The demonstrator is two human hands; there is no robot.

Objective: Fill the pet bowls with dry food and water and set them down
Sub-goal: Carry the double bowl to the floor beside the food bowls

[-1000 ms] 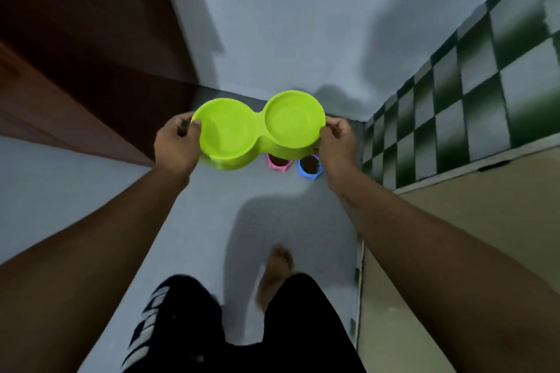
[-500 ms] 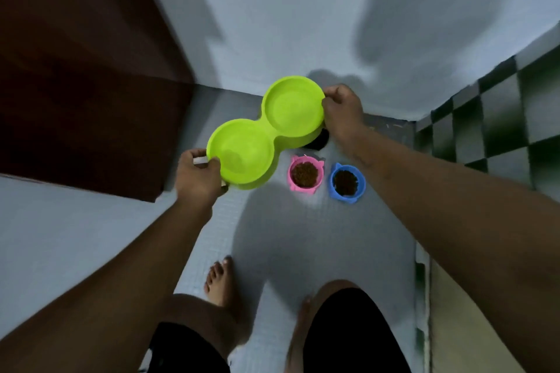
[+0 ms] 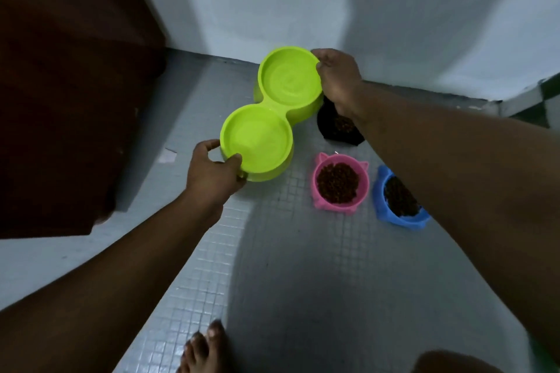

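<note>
My left hand (image 3: 212, 174) pinches green double bowl (image 3: 272, 112) at 7 o'clock end, thumb over rim; my right hand (image 3: 338, 79) curls round 1 o'clock end.

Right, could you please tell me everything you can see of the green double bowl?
The green double bowl is bright lime, glossy and plastic-looking, with two round basins joined at a narrow waist. Both basins seem to hold clear water. It is level, low over the tiled floor; whether it rests there is unclear. The left hand grips its near rim, the right hand its far rim.
</note>
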